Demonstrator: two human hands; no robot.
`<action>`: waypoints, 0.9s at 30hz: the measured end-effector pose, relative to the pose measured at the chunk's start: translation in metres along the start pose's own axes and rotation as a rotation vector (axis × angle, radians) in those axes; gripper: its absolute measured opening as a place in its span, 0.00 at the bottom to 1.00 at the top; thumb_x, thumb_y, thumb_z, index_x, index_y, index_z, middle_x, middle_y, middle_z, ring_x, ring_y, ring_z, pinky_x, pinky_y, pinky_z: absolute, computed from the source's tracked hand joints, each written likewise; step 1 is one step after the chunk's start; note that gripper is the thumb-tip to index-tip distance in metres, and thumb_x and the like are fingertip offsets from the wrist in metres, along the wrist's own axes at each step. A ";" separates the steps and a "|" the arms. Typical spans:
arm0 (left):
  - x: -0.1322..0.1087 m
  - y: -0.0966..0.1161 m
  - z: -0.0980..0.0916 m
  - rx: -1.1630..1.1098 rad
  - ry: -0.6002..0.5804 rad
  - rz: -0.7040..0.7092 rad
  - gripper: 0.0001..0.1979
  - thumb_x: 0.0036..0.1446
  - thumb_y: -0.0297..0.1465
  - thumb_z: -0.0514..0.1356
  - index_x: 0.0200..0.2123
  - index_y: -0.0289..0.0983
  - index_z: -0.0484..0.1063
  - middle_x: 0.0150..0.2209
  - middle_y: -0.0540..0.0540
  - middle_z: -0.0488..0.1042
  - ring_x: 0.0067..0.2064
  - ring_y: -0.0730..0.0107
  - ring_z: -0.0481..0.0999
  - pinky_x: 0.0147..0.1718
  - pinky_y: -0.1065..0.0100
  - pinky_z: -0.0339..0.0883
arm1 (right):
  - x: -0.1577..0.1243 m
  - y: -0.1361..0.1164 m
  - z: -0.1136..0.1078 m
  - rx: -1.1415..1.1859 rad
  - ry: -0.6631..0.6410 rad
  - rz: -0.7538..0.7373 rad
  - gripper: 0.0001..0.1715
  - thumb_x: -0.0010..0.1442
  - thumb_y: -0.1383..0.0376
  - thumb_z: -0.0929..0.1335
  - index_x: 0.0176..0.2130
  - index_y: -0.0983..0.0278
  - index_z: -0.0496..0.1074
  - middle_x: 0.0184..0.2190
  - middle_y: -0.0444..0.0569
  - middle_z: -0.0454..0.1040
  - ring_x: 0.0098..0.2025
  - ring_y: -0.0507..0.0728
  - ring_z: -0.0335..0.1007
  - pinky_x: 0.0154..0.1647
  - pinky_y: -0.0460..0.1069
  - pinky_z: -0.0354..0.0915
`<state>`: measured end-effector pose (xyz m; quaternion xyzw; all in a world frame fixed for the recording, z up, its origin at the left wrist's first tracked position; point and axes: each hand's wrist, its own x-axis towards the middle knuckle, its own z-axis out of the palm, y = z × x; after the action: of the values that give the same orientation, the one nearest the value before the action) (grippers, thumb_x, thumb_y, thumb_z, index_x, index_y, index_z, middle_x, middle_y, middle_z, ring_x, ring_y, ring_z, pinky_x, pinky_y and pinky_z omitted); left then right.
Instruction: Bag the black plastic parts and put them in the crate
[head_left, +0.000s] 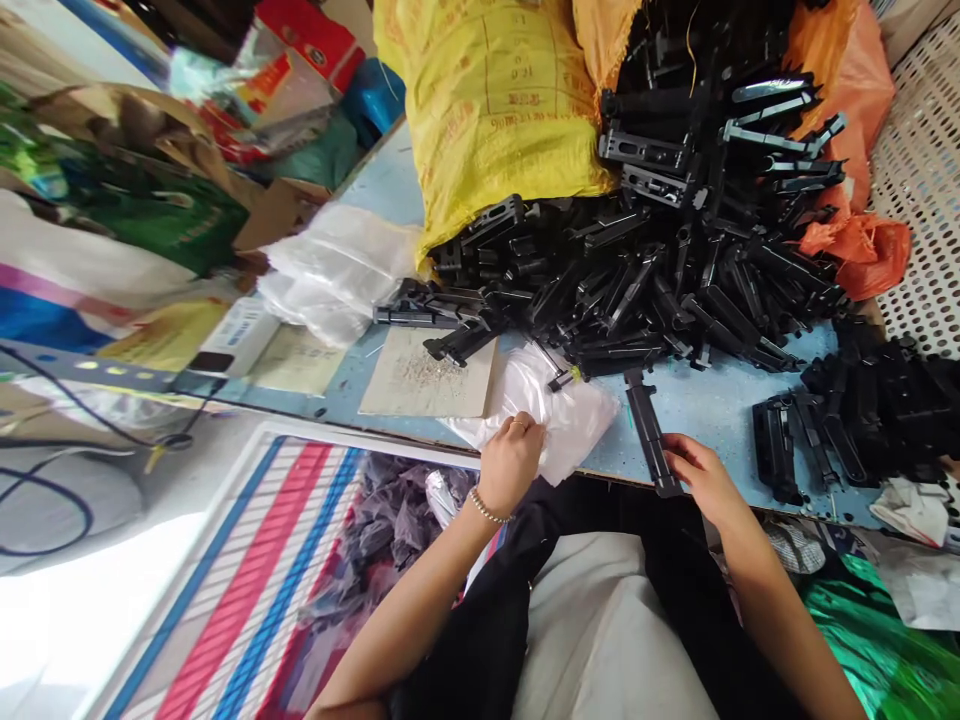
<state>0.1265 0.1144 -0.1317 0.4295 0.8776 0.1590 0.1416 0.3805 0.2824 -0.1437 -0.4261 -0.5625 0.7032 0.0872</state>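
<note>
Your left hand (514,460) pinches clear plastic (577,425), likely slippery; your right hand's (703,478) fingers hold a black part (646,428), probably light, stiff, best gripped by its sides, at the tabletop's (705,400) edge.

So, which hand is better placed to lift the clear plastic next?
Likely the left hand: it is curled over the plastic, while the right hand holds a black part.

The left arm (427,590) reaches forward and inward, the left hand (514,458) back upward with its fingers curled in. The right arm (780,605) slants in from the lower right, the right hand's (701,477) fingers pointing leftward, loosely bent.
</note>
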 end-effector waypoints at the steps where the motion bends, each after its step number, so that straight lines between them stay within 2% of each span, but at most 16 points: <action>1: 0.002 -0.001 0.000 -0.040 -0.020 -0.024 0.11 0.63 0.30 0.56 0.33 0.36 0.78 0.43 0.41 0.76 0.44 0.64 0.74 0.37 0.68 0.62 | 0.001 -0.003 0.010 0.070 -0.026 0.021 0.34 0.48 0.45 0.75 0.42 0.67 0.73 0.33 0.48 0.72 0.33 0.52 0.67 0.32 0.47 0.64; 4: 0.012 -0.012 -0.004 -0.397 -0.056 -0.183 0.07 0.56 0.32 0.64 0.28 0.35 0.75 0.31 0.48 0.73 0.32 0.75 0.69 0.34 0.72 0.60 | 0.004 -0.009 0.034 0.255 -0.107 0.087 0.32 0.43 0.47 0.79 0.36 0.68 0.72 0.29 0.45 0.69 0.28 0.50 0.63 0.28 0.46 0.62; 7: 0.018 -0.026 -0.008 -0.693 -0.126 -0.294 0.14 0.53 0.40 0.63 0.27 0.35 0.74 0.22 0.52 0.68 0.26 0.79 0.63 0.29 0.74 0.55 | 0.006 -0.007 0.046 0.386 -0.184 0.155 0.30 0.41 0.51 0.80 0.34 0.68 0.72 0.26 0.45 0.70 0.25 0.50 0.64 0.26 0.46 0.62; 11: 0.014 -0.032 -0.007 -0.798 -0.136 -0.281 0.16 0.49 0.44 0.63 0.29 0.35 0.74 0.24 0.51 0.71 0.27 0.79 0.66 0.28 0.75 0.56 | 0.005 0.003 0.052 0.528 -0.316 0.202 0.26 0.44 0.52 0.79 0.34 0.67 0.74 0.25 0.48 0.72 0.23 0.50 0.65 0.22 0.45 0.58; 15: 0.010 -0.033 -0.002 -0.827 -0.048 -0.320 0.12 0.50 0.39 0.63 0.31 0.36 0.72 0.25 0.51 0.72 0.26 0.78 0.68 0.26 0.76 0.58 | 0.000 0.010 0.068 0.697 -0.350 0.470 0.26 0.34 0.60 0.82 0.32 0.67 0.73 0.27 0.48 0.74 0.27 0.54 0.71 0.26 0.46 0.64; 16: 0.010 -0.035 -0.002 -0.816 -0.012 -0.290 0.09 0.53 0.37 0.62 0.32 0.36 0.71 0.26 0.51 0.73 0.27 0.77 0.70 0.27 0.76 0.61 | 0.000 0.011 0.073 0.730 -0.340 0.525 0.26 0.33 0.62 0.82 0.31 0.67 0.72 0.26 0.47 0.74 0.27 0.54 0.72 0.26 0.45 0.65; 18: 0.007 -0.040 -0.004 -0.669 0.099 -0.136 0.06 0.58 0.30 0.56 0.34 0.36 0.73 0.32 0.47 0.77 0.36 0.73 0.77 0.37 0.72 0.71 | 0.001 0.017 0.083 0.771 -0.304 0.564 0.24 0.36 0.66 0.82 0.30 0.68 0.71 0.25 0.48 0.73 0.26 0.54 0.72 0.24 0.43 0.63; 20: 0.001 -0.042 -0.009 -0.386 0.213 0.099 0.14 0.63 0.26 0.51 0.38 0.36 0.77 0.43 0.43 0.79 0.47 0.68 0.79 0.50 0.64 0.75 | 0.004 0.023 0.090 0.811 -0.268 0.557 0.22 0.40 0.69 0.81 0.32 0.68 0.70 0.26 0.48 0.74 0.26 0.53 0.73 0.22 0.42 0.62; 22: -0.010 -0.035 -0.015 -0.163 0.285 0.306 0.19 0.65 0.23 0.48 0.48 0.36 0.77 0.51 0.42 0.77 0.55 0.67 0.77 0.58 0.61 0.75 | 0.009 0.027 0.096 0.859 -0.297 0.558 0.22 0.42 0.69 0.80 0.35 0.68 0.71 0.28 0.50 0.75 0.27 0.53 0.72 0.20 0.41 0.60; 24: -0.027 -0.018 -0.020 -0.104 0.318 0.475 0.22 0.65 0.20 0.48 0.57 0.36 0.72 0.54 0.41 0.76 0.57 0.71 0.76 0.59 0.66 0.75 | 0.013 0.027 0.104 0.868 -0.382 0.565 0.25 0.42 0.65 0.80 0.37 0.68 0.71 0.29 0.51 0.75 0.25 0.49 0.68 0.18 0.39 0.56; 25: -0.037 -0.008 -0.022 -0.122 0.320 0.553 0.23 0.64 0.19 0.49 0.59 0.36 0.70 0.55 0.41 0.75 0.58 0.74 0.75 0.59 0.70 0.75 | 0.015 0.024 0.108 0.833 -0.395 0.519 0.25 0.42 0.62 0.80 0.37 0.68 0.70 0.29 0.51 0.74 0.24 0.48 0.65 0.19 0.40 0.57; 27: -0.055 0.012 -0.022 -0.203 0.274 0.676 0.26 0.64 0.18 0.50 0.63 0.37 0.65 0.56 0.43 0.74 0.59 0.78 0.74 0.60 0.74 0.74 | 0.018 0.018 0.118 0.691 -0.341 0.329 0.25 0.43 0.57 0.78 0.34 0.67 0.68 0.26 0.47 0.71 0.23 0.47 0.61 0.21 0.41 0.59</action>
<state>0.1590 0.0737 -0.1012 0.6534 0.6769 0.3390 0.0043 0.2939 0.2022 -0.1676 -0.3334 -0.2243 0.9155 0.0175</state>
